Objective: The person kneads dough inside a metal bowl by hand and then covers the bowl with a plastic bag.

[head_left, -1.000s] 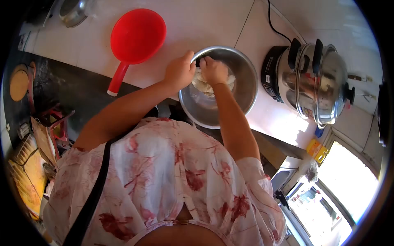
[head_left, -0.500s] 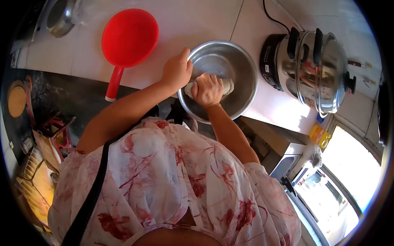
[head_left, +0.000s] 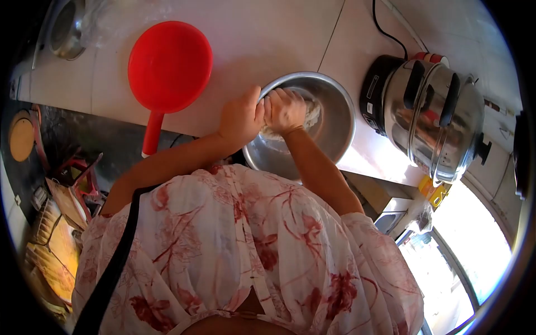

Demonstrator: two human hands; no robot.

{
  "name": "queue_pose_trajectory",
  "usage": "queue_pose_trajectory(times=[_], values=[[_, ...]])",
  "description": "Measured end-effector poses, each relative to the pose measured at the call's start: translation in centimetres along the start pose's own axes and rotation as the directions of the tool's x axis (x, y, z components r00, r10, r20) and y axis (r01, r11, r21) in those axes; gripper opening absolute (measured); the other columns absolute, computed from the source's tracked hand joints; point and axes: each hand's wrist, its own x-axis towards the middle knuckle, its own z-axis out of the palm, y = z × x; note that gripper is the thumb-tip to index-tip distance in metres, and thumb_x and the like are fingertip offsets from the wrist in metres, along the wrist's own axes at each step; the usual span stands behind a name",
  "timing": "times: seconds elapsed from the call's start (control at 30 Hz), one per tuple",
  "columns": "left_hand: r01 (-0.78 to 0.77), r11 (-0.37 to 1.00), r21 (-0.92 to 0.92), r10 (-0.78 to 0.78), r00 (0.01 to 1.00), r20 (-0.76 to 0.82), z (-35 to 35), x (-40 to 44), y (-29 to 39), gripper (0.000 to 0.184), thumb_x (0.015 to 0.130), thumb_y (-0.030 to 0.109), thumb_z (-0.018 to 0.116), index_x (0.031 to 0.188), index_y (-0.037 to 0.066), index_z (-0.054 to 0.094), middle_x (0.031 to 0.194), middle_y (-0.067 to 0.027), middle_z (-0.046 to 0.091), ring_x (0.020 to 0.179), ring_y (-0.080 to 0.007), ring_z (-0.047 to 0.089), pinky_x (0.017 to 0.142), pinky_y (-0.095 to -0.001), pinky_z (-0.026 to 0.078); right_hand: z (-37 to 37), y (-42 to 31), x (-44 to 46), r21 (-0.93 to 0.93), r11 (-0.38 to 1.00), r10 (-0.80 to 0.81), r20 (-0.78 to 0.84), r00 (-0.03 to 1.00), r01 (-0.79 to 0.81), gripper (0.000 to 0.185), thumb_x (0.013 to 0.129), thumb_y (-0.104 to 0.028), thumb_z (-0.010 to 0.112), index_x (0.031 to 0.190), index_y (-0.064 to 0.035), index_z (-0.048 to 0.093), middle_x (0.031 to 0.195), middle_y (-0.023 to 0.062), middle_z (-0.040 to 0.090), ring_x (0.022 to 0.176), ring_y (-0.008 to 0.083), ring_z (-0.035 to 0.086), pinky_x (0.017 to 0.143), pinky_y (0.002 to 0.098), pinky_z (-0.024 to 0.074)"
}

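Observation:
A round metal bowl [head_left: 340,131] sits at the counter's near edge. My left hand [head_left: 240,116] is closed around its left rim, thumb upward. Inside the bowl, my right hand [head_left: 286,111] presses a fist into pale dough [head_left: 312,114], its fingers curled over the lump. Dough shows on both sides of the fist; the part underneath is hidden. The two hands are very close together at the bowl's far left side.
Left of the bowl lies a red plastic ladle [head_left: 170,67], its handle past the counter edge. A steel steamer pot [head_left: 430,111] with black handles stands at the right. A metal pan [head_left: 68,30] and clear plastic bag [head_left: 120,19] are at the far left.
My right hand has moved toward the bowl's far left side, up against my left hand. The dough has changed from a roll to a more spread, uneven lump. The view has shifted slightly.

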Motion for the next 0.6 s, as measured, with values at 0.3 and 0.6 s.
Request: queue_pose_trajectory(times=[0.3,0.6], values=[[0.023,0.999,-0.024,-0.023,1.0,-0.018,0.3,-0.2,0.0,0.013,0.087,0.011,0.055,0.095,0.003,0.049,0.068,-0.0214,0.054,0.062,-0.0431,0.054,0.053,-0.0496,0.04,0.9,1.1,0.8,0.057,0.998,0.035,0.014,0.999,-0.036,0.023,0.071,-0.022,0.061,0.053,-0.0111,0.054,0.057,0.0081,0.058,0.054,0.0293,0.058,0.051,0.0417,0.0471],[-0.029,0.999,0.042,0.034,0.993,-0.115,0.6,0.1,-0.4,0.015,0.084,0.011,0.056,0.097,0.006,0.049,0.07,-0.0197,0.059,0.069,-0.0417,0.058,0.06,-0.0515,0.043,-0.4,0.3,1.4,-0.048,0.984,0.178,0.149,0.973,-0.172,0.024,0.078,-0.026,0.057,0.064,-0.0072,0.063,0.065,0.0146,0.063,0.061,0.0325,0.062,0.057,0.0437,0.0497]])
